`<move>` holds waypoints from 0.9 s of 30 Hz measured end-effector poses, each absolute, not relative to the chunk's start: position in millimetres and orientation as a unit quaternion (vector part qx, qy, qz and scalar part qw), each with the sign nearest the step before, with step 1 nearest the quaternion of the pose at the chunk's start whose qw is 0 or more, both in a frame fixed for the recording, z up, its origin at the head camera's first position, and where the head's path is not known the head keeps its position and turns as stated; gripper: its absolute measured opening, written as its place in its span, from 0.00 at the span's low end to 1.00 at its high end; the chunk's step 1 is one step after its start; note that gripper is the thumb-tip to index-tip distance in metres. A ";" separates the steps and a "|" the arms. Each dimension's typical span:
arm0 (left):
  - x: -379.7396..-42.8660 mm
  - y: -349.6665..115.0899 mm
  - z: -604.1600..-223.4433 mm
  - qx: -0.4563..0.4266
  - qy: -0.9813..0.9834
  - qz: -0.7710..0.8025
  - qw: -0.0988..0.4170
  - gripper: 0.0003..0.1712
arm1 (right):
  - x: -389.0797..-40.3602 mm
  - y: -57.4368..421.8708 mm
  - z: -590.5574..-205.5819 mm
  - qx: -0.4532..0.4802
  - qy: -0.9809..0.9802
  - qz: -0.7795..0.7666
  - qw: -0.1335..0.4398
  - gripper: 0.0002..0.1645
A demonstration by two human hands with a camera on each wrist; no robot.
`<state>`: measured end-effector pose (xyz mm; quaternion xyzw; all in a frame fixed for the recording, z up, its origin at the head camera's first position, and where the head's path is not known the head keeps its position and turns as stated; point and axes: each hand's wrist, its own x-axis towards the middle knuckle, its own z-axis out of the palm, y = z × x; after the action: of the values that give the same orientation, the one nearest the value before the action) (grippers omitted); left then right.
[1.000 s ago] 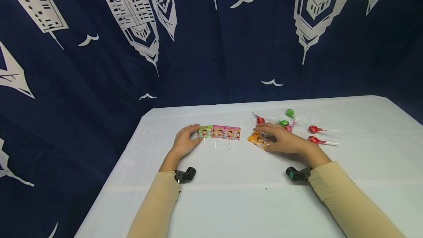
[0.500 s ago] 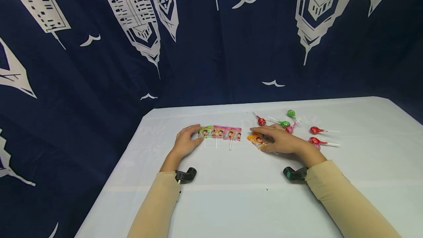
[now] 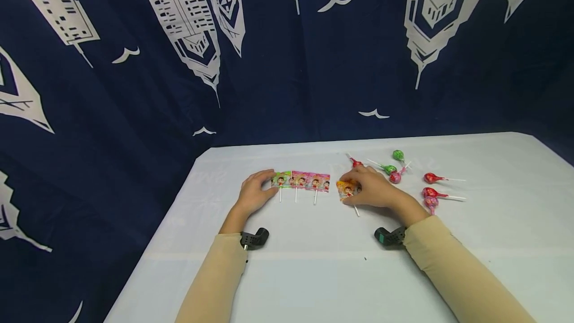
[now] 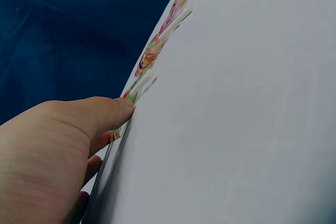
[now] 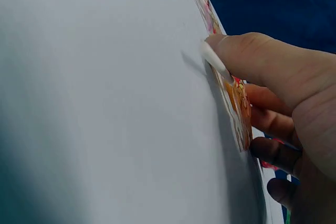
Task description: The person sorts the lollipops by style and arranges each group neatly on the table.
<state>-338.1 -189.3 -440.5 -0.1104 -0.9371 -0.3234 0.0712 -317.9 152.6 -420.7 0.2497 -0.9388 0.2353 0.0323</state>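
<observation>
Three flat-wrapped lollipops lie side by side on the white table, sticks toward me: a green lollipop (image 3: 281, 180), then a pink lollipop (image 3: 299, 181) and another pink lollipop (image 3: 316, 182). My left hand (image 3: 253, 194) holds the green one at its left edge, thumb against the wrapper (image 4: 131, 97) in the left wrist view. To the right of the row, my right hand (image 3: 374, 191) grips an orange lollipop (image 3: 344, 189) between thumb and fingers. Its white stick (image 5: 215, 60) shows beside the thumb in the right wrist view. A gap separates it from the row.
Round lollipops lie behind and right of my right hand: a green one (image 3: 397, 155), another green one (image 3: 390, 169), a pink one (image 3: 395, 177), a red one (image 3: 430, 178) and several more. The white table (image 3: 314, 273) ends at a dark blue patterned curtain (image 3: 278, 88).
My right hand has shifted slightly left and turned the orange lollipop more upright, stick now pointing toward me. A pink round lollipop at right has come into view. The left hand stays put.
</observation>
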 end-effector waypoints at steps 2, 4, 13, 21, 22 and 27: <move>-338.4 -189.2 -440.4 -0.112 -0.938 -0.321 0.072 0.27 | -319.0 149.1 -421.1 0.242 -0.941 0.233 0.036 0.33; -338.4 -189.1 -439.9 -0.113 -0.938 -0.321 0.072 0.27 | -320.1 145.8 -422.0 0.236 -0.943 0.231 0.039 0.34; -338.6 -189.3 -439.9 -0.115 -0.937 -0.321 0.070 0.27 | -328.0 128.8 -428.3 0.185 -0.938 0.289 0.051 0.37; -339.2 -188.5 -440.4 -0.116 -0.938 -0.318 0.073 0.27 | -331.8 119.2 -435.5 0.160 -0.940 0.294 0.066 0.38; -339.2 -188.6 -440.4 -0.115 -0.938 -0.320 0.072 0.27 | -331.4 118.7 -435.8 0.161 -0.940 0.294 0.069 0.37; -340.2 -190.3 -442.1 -0.115 -0.938 -0.320 0.070 0.27 | -329.2 117.9 -437.6 0.165 -0.937 0.296 0.078 0.39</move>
<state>-340.2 -190.3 -442.1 -0.1152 -0.9380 -0.3195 0.0695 -329.2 117.9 -437.6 0.1654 -0.9374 0.2964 0.0781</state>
